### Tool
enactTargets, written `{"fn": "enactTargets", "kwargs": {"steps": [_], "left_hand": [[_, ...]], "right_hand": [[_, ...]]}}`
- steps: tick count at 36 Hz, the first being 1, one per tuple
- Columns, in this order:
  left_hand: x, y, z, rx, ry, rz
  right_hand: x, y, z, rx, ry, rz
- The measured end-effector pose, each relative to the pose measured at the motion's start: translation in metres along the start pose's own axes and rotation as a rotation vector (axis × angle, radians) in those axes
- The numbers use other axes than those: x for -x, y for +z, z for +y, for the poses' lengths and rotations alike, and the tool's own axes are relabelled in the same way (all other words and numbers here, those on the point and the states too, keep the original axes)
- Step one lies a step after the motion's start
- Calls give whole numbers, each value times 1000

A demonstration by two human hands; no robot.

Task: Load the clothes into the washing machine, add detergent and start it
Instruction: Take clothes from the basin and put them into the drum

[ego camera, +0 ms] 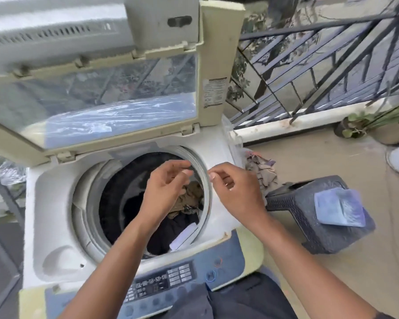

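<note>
A white top-loading washing machine (55, 203) stands before me with its lid (97, 97) raised. Dark and olive clothes (171, 224) lie in the drum. My left hand (164, 189) hovers over the drum opening, fingers loosely extended and holding nothing. My right hand (235, 189) hangs above the drum's right rim, fingers loosely curled and empty. The control panel (161, 282) runs along the front edge. A blue detergent pouch (339, 208) lies on a dark plastic stool (316, 217) to the right.
A crumpled rag (262, 171) hangs at the machine's right side. A metal railing (320, 72) borders the balcony behind. Potted plants (378, 125) stand by the railing at the far right. A tan floor stretches right of the machine.
</note>
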State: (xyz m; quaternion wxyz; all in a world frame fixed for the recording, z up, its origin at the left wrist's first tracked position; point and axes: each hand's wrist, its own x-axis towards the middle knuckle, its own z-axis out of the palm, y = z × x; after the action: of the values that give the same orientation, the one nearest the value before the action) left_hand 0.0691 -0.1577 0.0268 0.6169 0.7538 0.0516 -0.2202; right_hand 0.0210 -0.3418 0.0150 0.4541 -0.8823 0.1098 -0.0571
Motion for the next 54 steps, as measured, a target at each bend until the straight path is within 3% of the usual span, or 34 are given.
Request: {"fn": "enactTargets", "kwargs": {"steps": [4, 8, 17, 21, 28, 36, 42, 47, 51, 54], "left_hand": [[-13, 44, 21, -20, 31, -35], [-33, 92, 38, -83, 14, -113], [-100, 212, 24, -157, -168, -213], [-130, 255, 2, -137, -380, -209], [-170, 302, -67, -40, -674, -50], [-209, 332, -156, -109, -818, 15], [-237, 341, -219, -358, -861, -57], [-256, 349, -251, -368, -856, -91], [-263, 351, -265, -360, -863, -91], [-263, 347, -272, -353, -872, -84]], "right_hand": [[-6, -44, 39, -179, 161, 94], [-21, -79, 92, -136, 251, 126], [-72, -114, 212, 53, 429, -76], [-88, -109, 264, 137, 499, -212], [-108, -86, 346, 184, 615, -457], [-145, -39, 419, 341, 571, -654], [-163, 12, 478, 481, 485, -757], [-182, 58, 506, 364, 546, -629], [-209, 92, 520, 167, 876, -349], [-218, 112, 550, 68, 978, -361]]}}
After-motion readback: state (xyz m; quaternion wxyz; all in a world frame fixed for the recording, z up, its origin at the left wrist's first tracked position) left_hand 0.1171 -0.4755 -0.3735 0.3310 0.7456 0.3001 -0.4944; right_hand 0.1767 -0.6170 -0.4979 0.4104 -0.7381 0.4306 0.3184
